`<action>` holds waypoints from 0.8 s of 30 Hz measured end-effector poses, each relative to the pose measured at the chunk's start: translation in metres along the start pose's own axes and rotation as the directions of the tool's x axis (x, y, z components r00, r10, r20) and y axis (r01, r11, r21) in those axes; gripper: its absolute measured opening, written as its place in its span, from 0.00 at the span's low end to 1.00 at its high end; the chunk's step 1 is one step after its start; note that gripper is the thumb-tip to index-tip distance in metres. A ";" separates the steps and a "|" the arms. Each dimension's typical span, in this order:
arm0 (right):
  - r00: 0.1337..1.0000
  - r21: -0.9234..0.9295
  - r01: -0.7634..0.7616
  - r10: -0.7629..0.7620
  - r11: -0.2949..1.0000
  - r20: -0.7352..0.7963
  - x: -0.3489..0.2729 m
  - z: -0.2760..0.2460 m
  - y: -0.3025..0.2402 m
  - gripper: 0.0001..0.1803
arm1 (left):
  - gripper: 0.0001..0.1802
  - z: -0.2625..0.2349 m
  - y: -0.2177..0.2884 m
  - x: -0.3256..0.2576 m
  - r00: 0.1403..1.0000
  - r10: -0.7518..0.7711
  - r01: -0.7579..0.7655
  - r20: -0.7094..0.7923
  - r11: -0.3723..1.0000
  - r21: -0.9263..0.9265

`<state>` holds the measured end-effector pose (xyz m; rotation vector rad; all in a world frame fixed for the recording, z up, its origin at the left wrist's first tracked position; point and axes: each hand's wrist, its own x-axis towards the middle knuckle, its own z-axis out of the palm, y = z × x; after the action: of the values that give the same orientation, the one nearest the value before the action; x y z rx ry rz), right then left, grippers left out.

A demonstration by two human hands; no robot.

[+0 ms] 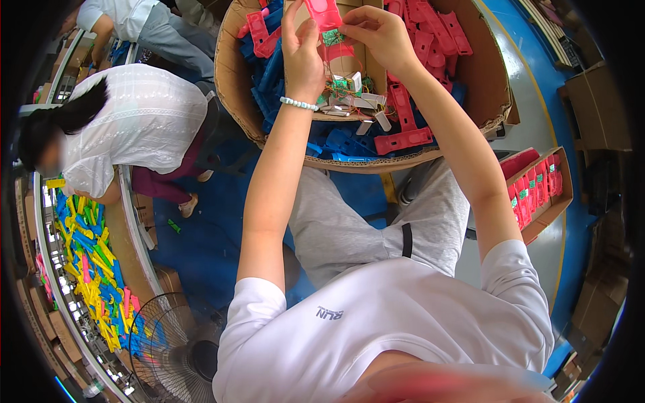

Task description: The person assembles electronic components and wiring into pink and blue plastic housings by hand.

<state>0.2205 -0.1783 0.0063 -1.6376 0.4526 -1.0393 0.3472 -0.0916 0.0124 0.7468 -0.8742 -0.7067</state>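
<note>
Your left hand [302, 50] and right hand [376, 30] both pinched the pink plastic shell [324, 13] over the far cardboard box [235, 87] — light, stiff, probably slippery; its green circuit board [330, 37] looked fragile — grip the edges.

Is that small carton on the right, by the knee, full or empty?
Full, or nearly: the small carton shows rows of red parts packed side by side up to its rim.

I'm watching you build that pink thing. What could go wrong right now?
The pink shell is pinched only by fingertips of the left hand and right hand, so it might slip into the cardboard box. The small green board beneath it could snag the thin wires.
</note>
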 end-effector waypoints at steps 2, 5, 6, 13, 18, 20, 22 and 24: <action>1.000 -0.042 0.003 -0.003 0.999 -0.011 0.000 0.001 -0.006 0.10 | 0.12 -0.002 -0.001 0.000 1.000 0.010 -0.009 -0.022 1.000 0.027; 0.999 -0.053 -0.043 0.042 0.998 -0.025 0.000 0.003 -0.011 0.09 | 0.13 -0.013 -0.004 0.000 0.996 0.075 -0.083 0.053 0.982 0.172; 0.999 -0.027 -0.010 0.009 1.000 -0.048 0.001 0.002 -0.008 0.10 | 0.13 -0.010 -0.002 -0.002 0.999 0.037 -0.040 0.037 0.995 0.091; 0.997 -0.009 0.022 -0.023 1.000 -0.078 0.000 -0.001 -0.005 0.09 | 0.17 -0.005 0.001 -0.006 1.000 0.018 -0.021 0.023 0.993 0.115; 0.996 -0.032 -0.012 0.009 0.999 -0.087 -0.003 -0.001 -0.013 0.08 | 0.17 -0.006 -0.001 -0.005 0.999 0.016 -0.019 0.038 0.996 0.084; 0.996 -0.064 -0.038 0.033 0.997 -0.089 -0.004 -0.002 -0.015 0.08 | 0.17 -0.005 0.000 -0.004 0.999 0.012 -0.015 0.040 0.996 0.087; 0.995 0.000 -0.052 0.052 0.999 -0.085 -0.003 -0.002 -0.012 0.07 | 0.17 -0.006 -0.002 -0.003 0.999 0.003 -0.007 0.048 0.996 0.084; 0.994 0.014 -0.052 0.053 0.999 -0.091 -0.002 0.001 -0.010 0.07 | 0.17 -0.007 -0.002 -0.003 0.999 0.008 -0.012 0.035 0.995 0.098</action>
<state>0.2178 -0.1733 0.0150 -1.5645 0.5470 -1.0790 0.3514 -0.0881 0.0062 0.8188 -0.9490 -0.6734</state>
